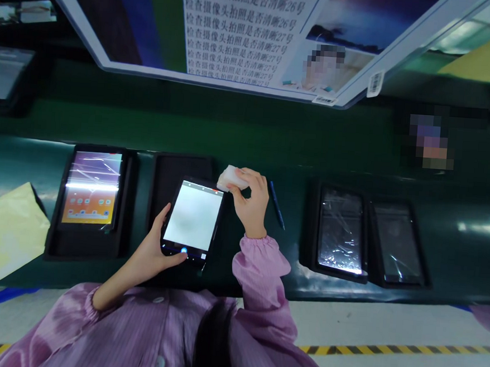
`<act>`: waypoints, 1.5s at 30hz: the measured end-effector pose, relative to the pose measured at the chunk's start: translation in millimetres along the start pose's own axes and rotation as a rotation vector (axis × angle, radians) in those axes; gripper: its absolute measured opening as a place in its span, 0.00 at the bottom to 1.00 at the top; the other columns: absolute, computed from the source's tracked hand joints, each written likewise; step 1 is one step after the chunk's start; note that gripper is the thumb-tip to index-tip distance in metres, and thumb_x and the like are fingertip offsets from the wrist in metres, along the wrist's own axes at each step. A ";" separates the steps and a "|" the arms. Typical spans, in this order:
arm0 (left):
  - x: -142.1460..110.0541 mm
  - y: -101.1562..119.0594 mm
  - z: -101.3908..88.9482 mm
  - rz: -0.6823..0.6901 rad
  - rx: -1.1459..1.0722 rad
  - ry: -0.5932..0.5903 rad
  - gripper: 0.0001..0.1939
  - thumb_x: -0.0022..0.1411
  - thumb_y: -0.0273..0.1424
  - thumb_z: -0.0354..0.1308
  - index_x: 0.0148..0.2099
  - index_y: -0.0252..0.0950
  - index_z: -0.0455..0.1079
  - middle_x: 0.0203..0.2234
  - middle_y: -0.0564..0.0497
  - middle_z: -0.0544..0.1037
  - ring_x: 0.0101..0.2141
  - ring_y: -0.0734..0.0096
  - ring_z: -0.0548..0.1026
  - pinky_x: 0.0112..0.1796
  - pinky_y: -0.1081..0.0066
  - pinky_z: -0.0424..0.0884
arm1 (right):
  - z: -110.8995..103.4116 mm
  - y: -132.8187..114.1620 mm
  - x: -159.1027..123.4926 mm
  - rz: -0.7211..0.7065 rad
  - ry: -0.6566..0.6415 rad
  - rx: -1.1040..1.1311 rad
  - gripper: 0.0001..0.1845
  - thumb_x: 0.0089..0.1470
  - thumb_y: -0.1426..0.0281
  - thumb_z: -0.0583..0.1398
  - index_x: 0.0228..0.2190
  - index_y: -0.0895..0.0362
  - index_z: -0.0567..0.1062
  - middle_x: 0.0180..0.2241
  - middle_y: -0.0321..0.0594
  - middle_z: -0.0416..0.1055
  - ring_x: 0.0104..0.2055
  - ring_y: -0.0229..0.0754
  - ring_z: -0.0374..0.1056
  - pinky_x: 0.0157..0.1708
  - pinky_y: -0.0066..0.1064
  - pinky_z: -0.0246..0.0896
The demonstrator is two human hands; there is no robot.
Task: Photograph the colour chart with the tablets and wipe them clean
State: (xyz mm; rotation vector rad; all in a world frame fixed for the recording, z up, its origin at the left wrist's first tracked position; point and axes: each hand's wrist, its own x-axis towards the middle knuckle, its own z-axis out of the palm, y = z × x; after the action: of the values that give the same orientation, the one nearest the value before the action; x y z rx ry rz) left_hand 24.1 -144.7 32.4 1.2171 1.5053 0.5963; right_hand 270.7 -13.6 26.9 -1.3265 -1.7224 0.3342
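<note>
A tablet (193, 216) with a bright, nearly white screen is held by my left hand (156, 250), whose thumb lies over the lower edge by a blue round button. Between the thumb and fingers of my right hand (252, 198) is a small white block (231, 178), perhaps foam or an eraser; its exact kind is unclear. The block is at the tablet's top right corner; whether they touch I cannot tell. Behind the tablet lies a black tray (166, 169), partly covered by it. A dark blue pen (277, 205) rests just right of my right hand.
To the left, a lit tablet (91, 189) lies in a black tray, beside a yellow sheet (10, 234). Two dark-screened tablets (342, 229) (396, 241) in trays are on the right. A large printed board (230, 84) hangs over the green table's (248, 133) far side.
</note>
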 end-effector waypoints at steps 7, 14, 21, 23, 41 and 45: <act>0.7 0.8 -0.6 0.019 -0.020 -0.004 0.61 0.54 0.37 0.72 0.76 0.36 0.35 0.73 0.35 0.50 0.72 0.43 0.51 0.70 0.44 0.45 | 0.3 -1.3 -0.8 -0.073 0.049 0.072 0.09 0.66 0.67 0.62 0.47 0.48 0.76 0.46 0.41 0.76 0.45 0.53 0.69 0.44 0.46 0.67; -0.1 -4.8 -2.5 0.023 -0.022 -0.031 0.63 0.53 0.36 0.73 0.77 0.40 0.33 0.72 0.37 0.53 0.70 0.45 0.57 0.69 0.45 0.48 | 4.2 3.4 -2.1 -0.007 0.013 0.018 0.09 0.67 0.63 0.61 0.47 0.47 0.77 0.48 0.42 0.76 0.46 0.54 0.70 0.47 0.50 0.67; 2.6 4.6 -4.9 -0.012 -0.153 -0.115 0.67 0.49 0.26 0.72 0.77 0.39 0.29 0.74 0.37 0.50 0.72 0.46 0.51 0.70 0.49 0.41 | 7.7 13.3 -3.1 0.064 0.102 0.107 0.13 0.61 0.59 0.65 0.46 0.50 0.78 0.47 0.44 0.76 0.50 0.55 0.71 0.52 0.52 0.67; 3.7 6.7 -4.6 -0.007 -0.187 -0.111 0.68 0.47 0.25 0.72 0.77 0.39 0.29 0.73 0.37 0.53 0.71 0.45 0.55 0.70 0.49 0.45 | 5.0 16.0 -2.6 0.078 0.117 0.164 0.16 0.60 0.59 0.67 0.46 0.53 0.78 0.47 0.46 0.76 0.50 0.56 0.72 0.51 0.51 0.68; 22.9 -11.6 6.7 0.101 -0.681 -0.033 0.36 0.68 0.51 0.55 0.71 0.40 0.59 0.61 0.39 0.74 0.62 0.48 0.71 0.64 0.46 0.62 | -94.9 9.6 -65.3 0.615 -0.076 -0.189 0.41 0.47 0.37 0.60 0.49 0.55 0.79 0.57 0.53 0.72 0.63 0.70 0.61 0.66 0.63 0.50; 22.9 -6.8 -5.0 0.105 -0.651 0.031 0.34 0.70 0.49 0.54 0.72 0.41 0.59 0.62 0.41 0.73 0.63 0.50 0.71 0.64 0.48 0.63 | -89.0 -11.4 -52.8 0.619 -0.084 -0.193 0.38 0.53 0.39 0.59 0.54 0.52 0.77 0.59 0.51 0.69 0.63 0.70 0.61 0.63 0.64 0.54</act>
State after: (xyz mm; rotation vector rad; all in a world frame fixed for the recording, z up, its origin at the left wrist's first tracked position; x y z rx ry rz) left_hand 18.8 -125.2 18.7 0.7789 1.1363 1.0780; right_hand 333.4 -90.7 57.9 -2.0050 -1.3978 0.5868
